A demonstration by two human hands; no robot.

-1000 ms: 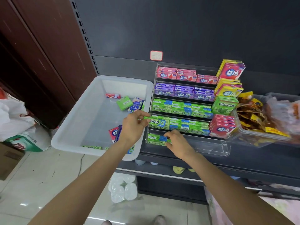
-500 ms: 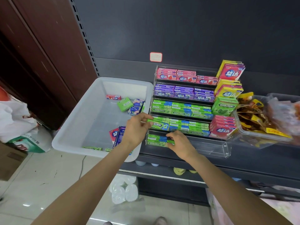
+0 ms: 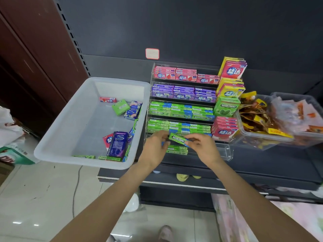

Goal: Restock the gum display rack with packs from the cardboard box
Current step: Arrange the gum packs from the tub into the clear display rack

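Both my left hand (image 3: 154, 145) and right hand (image 3: 201, 145) pinch one Doublemint pack (image 3: 178, 138) just before the rack's bottom tier (image 3: 209, 152); risk: careless insertion knocks the stacked packs (image 3: 176, 149) askew.

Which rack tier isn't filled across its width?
The bottom tier of the gum display rack: green packs sit only at its left end, the rest showing bare clear plastic. The pink, purple and both green tiers above are packed across.
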